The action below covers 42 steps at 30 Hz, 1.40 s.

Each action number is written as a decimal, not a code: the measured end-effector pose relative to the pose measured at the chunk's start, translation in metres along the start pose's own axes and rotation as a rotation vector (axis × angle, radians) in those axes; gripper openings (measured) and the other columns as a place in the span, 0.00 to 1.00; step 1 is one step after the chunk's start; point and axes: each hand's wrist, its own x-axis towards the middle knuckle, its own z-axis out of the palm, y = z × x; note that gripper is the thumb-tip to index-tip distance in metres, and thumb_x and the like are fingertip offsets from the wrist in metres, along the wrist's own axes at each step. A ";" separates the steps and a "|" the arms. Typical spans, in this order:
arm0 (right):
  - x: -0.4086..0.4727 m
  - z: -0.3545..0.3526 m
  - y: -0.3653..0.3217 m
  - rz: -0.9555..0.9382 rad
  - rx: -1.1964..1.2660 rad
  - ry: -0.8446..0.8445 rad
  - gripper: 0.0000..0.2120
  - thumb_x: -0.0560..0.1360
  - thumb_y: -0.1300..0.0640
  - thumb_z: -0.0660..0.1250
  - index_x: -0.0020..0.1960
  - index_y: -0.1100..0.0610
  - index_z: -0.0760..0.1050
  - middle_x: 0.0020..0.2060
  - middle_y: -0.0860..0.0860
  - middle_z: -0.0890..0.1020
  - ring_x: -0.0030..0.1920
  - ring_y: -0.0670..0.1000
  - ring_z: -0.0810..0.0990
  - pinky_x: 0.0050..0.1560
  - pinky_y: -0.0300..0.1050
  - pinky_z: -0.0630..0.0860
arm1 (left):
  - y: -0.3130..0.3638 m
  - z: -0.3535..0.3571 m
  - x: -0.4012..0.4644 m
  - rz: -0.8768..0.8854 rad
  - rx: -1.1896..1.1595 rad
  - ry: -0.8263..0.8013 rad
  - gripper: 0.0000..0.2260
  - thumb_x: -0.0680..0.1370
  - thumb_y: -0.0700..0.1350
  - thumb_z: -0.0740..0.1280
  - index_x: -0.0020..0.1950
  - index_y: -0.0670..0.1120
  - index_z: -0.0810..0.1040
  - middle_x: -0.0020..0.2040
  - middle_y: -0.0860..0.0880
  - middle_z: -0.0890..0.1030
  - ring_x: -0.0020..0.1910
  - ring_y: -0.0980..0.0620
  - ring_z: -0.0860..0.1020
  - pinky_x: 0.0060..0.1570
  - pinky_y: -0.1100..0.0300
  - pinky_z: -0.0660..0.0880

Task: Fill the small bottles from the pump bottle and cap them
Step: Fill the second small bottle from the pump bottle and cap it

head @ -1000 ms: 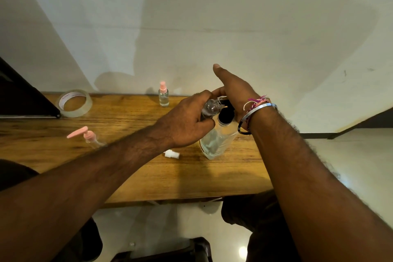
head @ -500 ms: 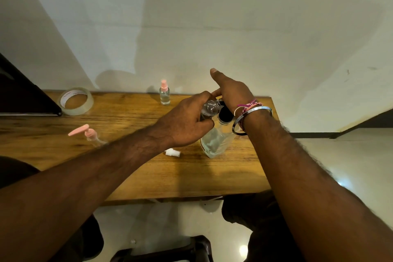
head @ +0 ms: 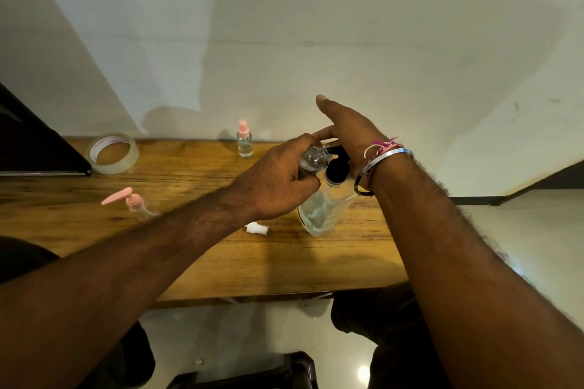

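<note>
Middle right: both hands (head: 278, 180) (head: 350, 133) and the big clear bottle (head: 319, 211) fill this spot.
Back edge: a capped small bottle (head: 244, 144) stands by the wall, open wood on either side.
Left: tape roll (head: 113, 153) far back, pink pump head (head: 131, 200) nearer; a bare lane runs between them.
Front: table (head: 252, 268) bare, save a white cap (head: 256, 228) just beside the big bottle.

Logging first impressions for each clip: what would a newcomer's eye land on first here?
Mid-frame, the left hand grips a small clear glass bottle tilted against the black pump head of a large clear pump bottle, under the right hand. A pink-capped small spray bottle stands at the far edge of the wooden table.
</note>
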 end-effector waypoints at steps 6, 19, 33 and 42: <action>-0.001 0.000 -0.008 0.002 0.042 -0.004 0.26 0.79 0.34 0.58 0.73 0.45 0.66 0.55 0.56 0.83 0.44 0.55 0.82 0.57 0.55 0.78 | 0.003 -0.001 -0.001 0.009 0.001 -0.008 0.18 0.77 0.39 0.69 0.60 0.57 0.72 0.48 0.60 0.81 0.44 0.61 0.80 0.40 0.65 0.75; 0.001 0.009 0.001 -0.053 -0.160 0.119 0.32 0.79 0.31 0.54 0.56 0.58 0.80 0.50 0.54 0.84 0.52 0.56 0.82 0.63 0.55 0.74 | -0.004 0.000 -0.001 0.015 0.050 -0.002 0.14 0.75 0.45 0.68 0.60 0.49 0.75 0.49 0.54 0.81 0.47 0.56 0.80 0.45 0.52 0.80; 0.011 0.011 0.007 -0.016 -0.240 0.086 0.40 0.79 0.30 0.51 0.68 0.64 0.76 0.64 0.61 0.79 0.39 0.49 0.74 0.34 0.35 0.68 | -0.005 0.003 -0.002 -0.025 0.061 -0.003 0.14 0.76 0.39 0.70 0.61 0.48 0.76 0.51 0.53 0.81 0.47 0.57 0.80 0.43 0.57 0.76; 0.000 0.008 -0.006 0.006 -0.020 0.085 0.23 0.79 0.32 0.55 0.53 0.49 0.77 0.52 0.53 0.84 0.51 0.56 0.82 0.59 0.54 0.76 | 0.000 -0.001 -0.003 -0.023 0.006 0.007 0.15 0.77 0.38 0.70 0.62 0.48 0.77 0.48 0.54 0.82 0.45 0.56 0.81 0.43 0.54 0.80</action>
